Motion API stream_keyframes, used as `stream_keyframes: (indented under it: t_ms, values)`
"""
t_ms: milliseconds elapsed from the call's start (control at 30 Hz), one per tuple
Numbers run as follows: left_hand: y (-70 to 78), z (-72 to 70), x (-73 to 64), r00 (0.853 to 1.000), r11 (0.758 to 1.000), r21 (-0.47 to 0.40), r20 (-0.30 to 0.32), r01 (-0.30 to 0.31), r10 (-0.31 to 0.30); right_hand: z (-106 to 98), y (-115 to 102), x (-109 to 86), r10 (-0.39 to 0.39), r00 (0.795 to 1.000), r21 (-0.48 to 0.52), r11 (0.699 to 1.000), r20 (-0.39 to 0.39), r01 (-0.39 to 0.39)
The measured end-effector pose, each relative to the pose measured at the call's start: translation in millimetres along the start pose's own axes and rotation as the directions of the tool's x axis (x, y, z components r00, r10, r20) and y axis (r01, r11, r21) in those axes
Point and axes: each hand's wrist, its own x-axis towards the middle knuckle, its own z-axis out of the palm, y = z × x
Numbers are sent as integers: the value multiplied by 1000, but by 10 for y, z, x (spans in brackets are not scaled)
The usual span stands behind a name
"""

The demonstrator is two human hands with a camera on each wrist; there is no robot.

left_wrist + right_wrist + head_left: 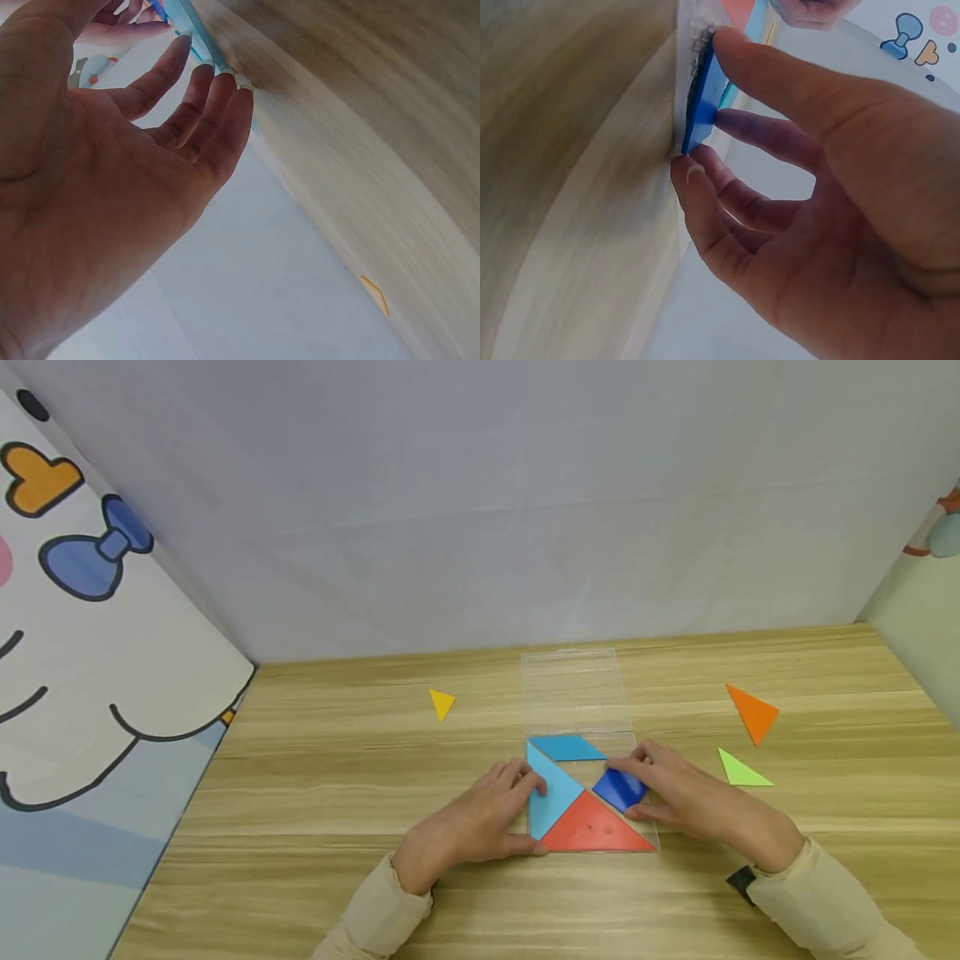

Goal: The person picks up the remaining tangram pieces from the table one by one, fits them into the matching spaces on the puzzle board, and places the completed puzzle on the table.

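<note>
A clear plastic tray lies on the table with tangram pieces in it: a light blue triangle at the left, a red triangle at the near side and a blue parallelogram at the far side. My right hand pinches a dark blue square piece between thumb and fingers at the tray's right side. In the right wrist view the square stands tilted at the tray's edge. With loosely bent fingers, my left hand rests on the tray's left side, touching the light blue triangle.
A yellow triangle lies to the left on the wooden table. Out to the right are an orange triangle and a green triangle. The tray's clear lid lies flat behind it, before a pale backdrop.
</note>
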Motion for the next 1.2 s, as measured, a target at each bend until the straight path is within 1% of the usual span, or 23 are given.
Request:
stream_keyframes:
  t_ms: [300,600,800,1000,1200]
  values:
    - [4,-1,1,1000,1000,0,22,23,-23,-9,-14,16,-1,1000,-18,1000,1,1]
    - [7,-5,-3,999,1000,-4,20,24,-24,-2,-24,33,2,1000,16,1000,12,-3]
    - [6,-1,-4,999,1000,-6,27,30,-30,-5,-32,34,0,1000,8,1000,11,0]
    - [1,1,-1,1000,1000,-5,22,17,-17,-4,-42,32,-7,1000,1,1000,1,7]
    - [11,-5,-4,999,1000,-9,28,29,-29,-11,-40,27,-12,1000,5,1000,0,12]
